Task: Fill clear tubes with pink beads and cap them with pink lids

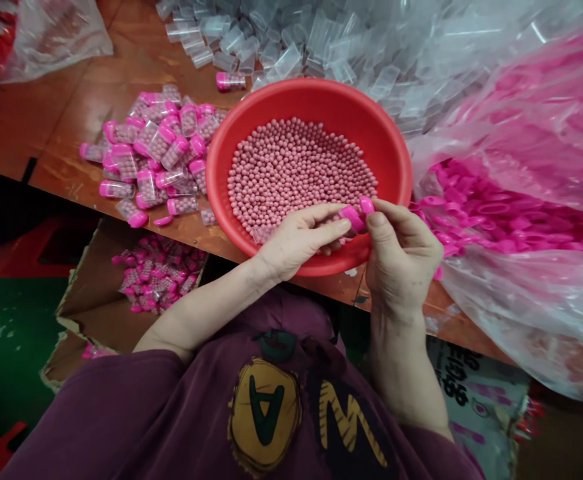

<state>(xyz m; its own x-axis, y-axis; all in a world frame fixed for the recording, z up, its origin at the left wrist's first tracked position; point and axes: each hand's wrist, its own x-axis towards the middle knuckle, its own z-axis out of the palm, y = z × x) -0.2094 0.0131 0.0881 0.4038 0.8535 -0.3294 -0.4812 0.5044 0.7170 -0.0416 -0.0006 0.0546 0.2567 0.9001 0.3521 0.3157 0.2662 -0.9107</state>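
Beads (301, 170), pink and round, cover the floor of a red basin (316, 93) on the bench (56, 143). Over the basin's near rim, the left hand (301, 240) is curled closed around a pink-capped piece (352, 219), mostly hidden by the fingers, so its full shape is hard to tell. Just beside it, the right hand (401, 257) grips a pink cap (367, 205) between thumb and forefinger, with the two hands nearly touching. Left of the basin, filled tubes (151, 143) with pink caps lie heaped on the bench, and a single capped tube (230, 81) sits close to the rim. Beyond the basin spreads a mass of empty clear tubes (251, 40). To the right, a clear plastic bag (516, 313) holds many loose caps (496, 213). Below the bench edge, a cardboard box (89, 313) holds more filled tubes (159, 273). A plum sweatshirt (266, 413) with yellow letter patches covers the person's front.
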